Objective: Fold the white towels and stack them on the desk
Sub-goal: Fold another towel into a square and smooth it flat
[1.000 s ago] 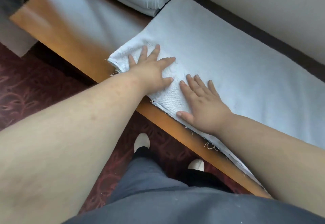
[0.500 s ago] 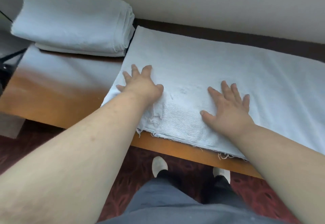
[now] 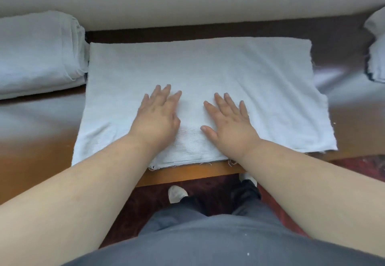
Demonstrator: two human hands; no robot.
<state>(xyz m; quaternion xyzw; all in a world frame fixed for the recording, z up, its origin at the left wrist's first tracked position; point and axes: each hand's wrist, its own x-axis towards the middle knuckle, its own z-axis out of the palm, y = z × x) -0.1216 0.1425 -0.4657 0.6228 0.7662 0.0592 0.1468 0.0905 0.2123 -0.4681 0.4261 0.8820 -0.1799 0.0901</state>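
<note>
Hands are lying flat on the towel (image 3: 208, 73), palms down, fingers straight and slightly spread, gripping nothing. Left hand (image 3: 158, 117) is pressing just left of the towel's middle; right hand (image 3: 227, 122) is pressing just right of it, the two a little apart, both nearer the front edge than the back.

Towel is lying spread on the desk (image 3: 37, 140), its front edge close to the desk's front edge, loose threads hanging there. It is looking smooth; whether it is already folded once or is a single layer, cannot tell.

Stack (image 3: 39, 53) of folded white towels is sitting at the left, just beside the towel's back left corner, so part of the task is reading as done. More white cloth (image 3: 377, 51) is showing at the far right edge; folded or not, cannot tell.

Judgement: smoothing step in progress. Remaining for this towel: further folding, then placing on the stack.
</note>
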